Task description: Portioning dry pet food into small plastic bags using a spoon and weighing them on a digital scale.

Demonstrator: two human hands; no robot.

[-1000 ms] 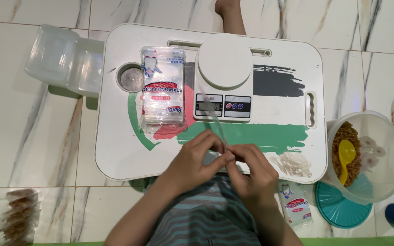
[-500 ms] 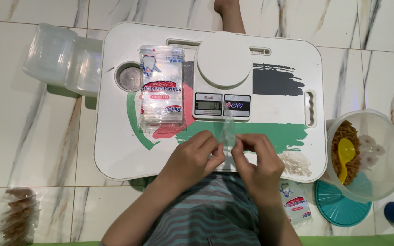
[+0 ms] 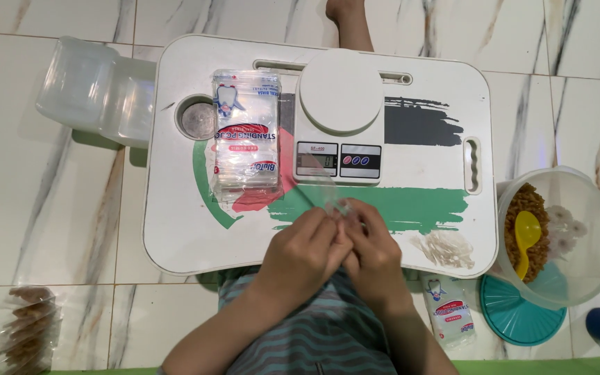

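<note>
- Head view, item in hand: a small clear plastic pouch (image 3: 328, 198), held at its lower edge above the near part of the white lap worktop (image 3: 175, 229), just in front of the kitchen scale (image 3: 339, 118). The pouch is see-through and hard to make out; whether it is empty cannot be told.
- Head view, left hand (image 3: 307, 253): knuckles up, wrist coming in from the body side, fingers curled together and pinched on the pouch's lower left edge.
- Head view, right hand (image 3: 373, 257): mirrors the left and touches it at the thumbs; fingers closed on the pouch's lower right edge.
- Head view, risk one: the film looks thin and slick, so it could likely slip out of the pinch or tear if the two hands pull apart unevenly.
- Head view, risk two: the pouch tip lies close to the scale's display; a push forward could nudge the scale or catch its front.
- Head view, risk three: the stack of packed pouches (image 3: 246, 135) lies just left of the hands, and a sweeping elbow might shift it towards the round recess (image 3: 198, 119).
- Head view, surroundings: a small pile of pale bits (image 3: 446, 248) at the worktop's right corner; a clear bowl (image 3: 592, 201) of brown snack with a yellow spoon (image 3: 526, 236) on the floor to the right, beside a teal lid (image 3: 515, 312).
</note>
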